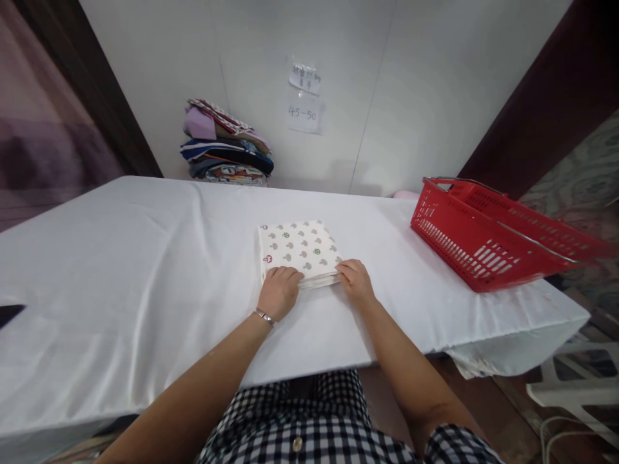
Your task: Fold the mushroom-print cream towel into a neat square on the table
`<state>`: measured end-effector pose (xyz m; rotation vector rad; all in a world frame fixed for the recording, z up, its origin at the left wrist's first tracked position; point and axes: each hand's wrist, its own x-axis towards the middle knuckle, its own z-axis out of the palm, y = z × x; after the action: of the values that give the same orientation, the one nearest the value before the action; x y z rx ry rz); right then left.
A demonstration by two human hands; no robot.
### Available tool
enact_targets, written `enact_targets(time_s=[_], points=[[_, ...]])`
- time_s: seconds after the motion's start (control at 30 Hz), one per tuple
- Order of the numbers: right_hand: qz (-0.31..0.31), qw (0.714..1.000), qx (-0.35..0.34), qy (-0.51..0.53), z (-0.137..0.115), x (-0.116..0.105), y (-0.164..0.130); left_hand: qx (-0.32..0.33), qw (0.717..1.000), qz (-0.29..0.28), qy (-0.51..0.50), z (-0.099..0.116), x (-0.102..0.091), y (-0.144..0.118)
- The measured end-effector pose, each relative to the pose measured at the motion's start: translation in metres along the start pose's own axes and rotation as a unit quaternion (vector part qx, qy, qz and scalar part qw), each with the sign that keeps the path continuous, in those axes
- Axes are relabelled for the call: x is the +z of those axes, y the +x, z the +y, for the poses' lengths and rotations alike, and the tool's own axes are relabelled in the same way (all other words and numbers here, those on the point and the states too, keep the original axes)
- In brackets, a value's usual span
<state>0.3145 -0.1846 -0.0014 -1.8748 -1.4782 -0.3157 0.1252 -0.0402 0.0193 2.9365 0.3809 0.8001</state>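
A folded white cloth (300, 246) printed with grey, red and green mushroom-like shapes lies flat on the white-covered table (217, 258). Several layers show along its near edge. My left hand (280, 292) is closed on the near left part of that edge, fingers curled over the fabric. At the near right corner, my right hand (355, 278) pinches the cloth between thumb and fingers. A metal bracelet (265, 316) circles my left wrist.
A red plastic basket (464, 229) with metal handles stands at the table's right end. Behind the far edge is a stack of folded fabrics (227, 145). Paper signs (304, 113) hang on the wall. A dark object (9, 314) lies at the left edge. A white plastic chair (575, 386) stands lower right.
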Motion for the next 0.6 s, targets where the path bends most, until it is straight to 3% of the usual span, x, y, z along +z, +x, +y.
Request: enact_targets(time_s=[0.47,0.6], points=[[-0.008,0.999,-0.030,-0.028,-0.009,-0.003,0.000,-0.019,0.999,-0.030,0.028,0.013,-0.006,-0.003],[-0.028,0.996,-0.066,-0.046,-0.018,-0.004,0.000,-0.015,0.999,-0.030,0.033,0.015,-0.007,-0.005]])
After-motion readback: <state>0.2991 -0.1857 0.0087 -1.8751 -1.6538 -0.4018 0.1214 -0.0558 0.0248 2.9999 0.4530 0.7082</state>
